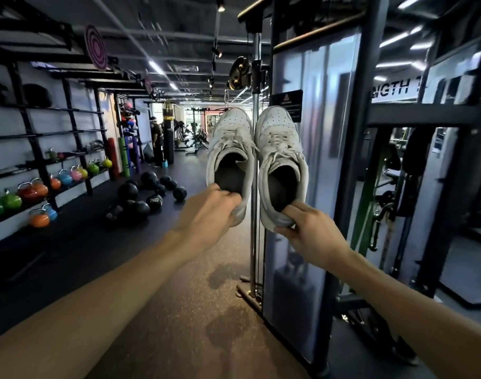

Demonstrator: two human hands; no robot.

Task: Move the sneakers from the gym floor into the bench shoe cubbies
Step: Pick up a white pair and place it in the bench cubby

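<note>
Both hands out front: left hand (206, 212) pinching left sneaker (229, 157) heel, right hand (310, 231) pinching right sneaker (281, 160) heel, toes pointing away; cubbies unseen.

Lighting: dim overall, dark ceiling and floor. Sources: ceiling strip lights (155, 67) far left and upper right, small spotlights (220, 7) on a track, bright daylight at the far end of the room. Warm pool of light on the near floor (179, 310), with two soft shadows (228, 326) in it. Glare: pale sheen on the right panel (315, 132). Quality: soft motion blur throughout; strong wide-angle bending at the edges.
</note>
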